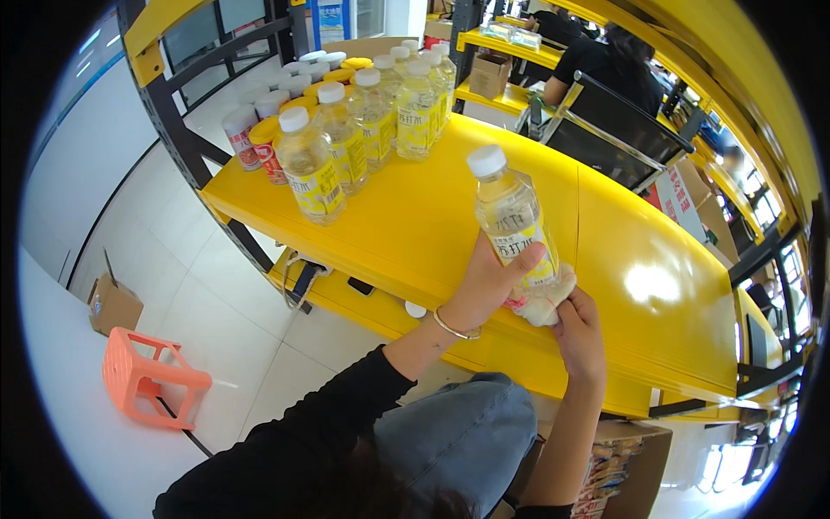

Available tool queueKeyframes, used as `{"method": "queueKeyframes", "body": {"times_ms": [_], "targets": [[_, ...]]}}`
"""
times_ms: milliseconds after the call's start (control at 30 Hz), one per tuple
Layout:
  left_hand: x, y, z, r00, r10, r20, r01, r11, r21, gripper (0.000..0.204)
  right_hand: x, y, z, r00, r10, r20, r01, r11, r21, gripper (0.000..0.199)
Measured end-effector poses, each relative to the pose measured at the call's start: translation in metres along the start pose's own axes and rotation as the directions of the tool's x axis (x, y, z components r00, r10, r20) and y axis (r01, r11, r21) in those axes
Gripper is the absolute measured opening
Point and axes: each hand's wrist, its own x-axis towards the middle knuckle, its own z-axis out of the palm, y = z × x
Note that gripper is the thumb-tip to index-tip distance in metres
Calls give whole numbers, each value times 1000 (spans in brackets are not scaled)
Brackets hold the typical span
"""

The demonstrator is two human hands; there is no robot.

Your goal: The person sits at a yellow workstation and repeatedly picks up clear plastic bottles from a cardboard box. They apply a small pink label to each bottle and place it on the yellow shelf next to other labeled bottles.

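Holding a clear bottle (pixel 512 216) with a white cap and yellow label, my left hand (pixel 491 281) wraps around its lower half and keeps it upright, just above the yellow desk (pixel 640 285). My right hand (pixel 577 333) is closed on a white cloth (pixel 543 303), pressed against the base of the bottle. A thin bracelet (pixel 455 328) sits on my left wrist. Further back on the desk I see a row of bottles (pixel 363 130) of the same kind, standing close together, with red-labelled jars (pixel 258 143) just to their left. Below the desk's left end, an orange stool (pixel 147 378) and a cardboard box (pixel 112 304) sit on the white tiled floor (pixel 199 285). Beyond the desk, a person in black (pixel 605 65) sits at another yellow surface.
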Motion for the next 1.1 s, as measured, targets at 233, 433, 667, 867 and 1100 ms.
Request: {"method": "queueKeyframes", "body": {"times_ms": [233,433,667,867,1100], "targets": [[-4,1,-8,998,-18,67,19,1000,-16,51,1,3,6,996,-35,-76,38,998,42,25],[-6,4,-7,992,-51,115,61,995,-81,52,-2,-6,-1,990,136,19,-136,990,-20,30],[-5,3,-6,999,11,45,-11,1000,-6,51,-2,0,-10,999,44,-25,-39,981,188,28],[-2,3,4,988,150,-16,-132,909,395,54,0,13,-33,988,-155,18,106,750,653,31],[-2,4,5,990,70,118,-124,832,541,67,-8,-7,-5,988,-97,-119,148,806,573,41]]}}
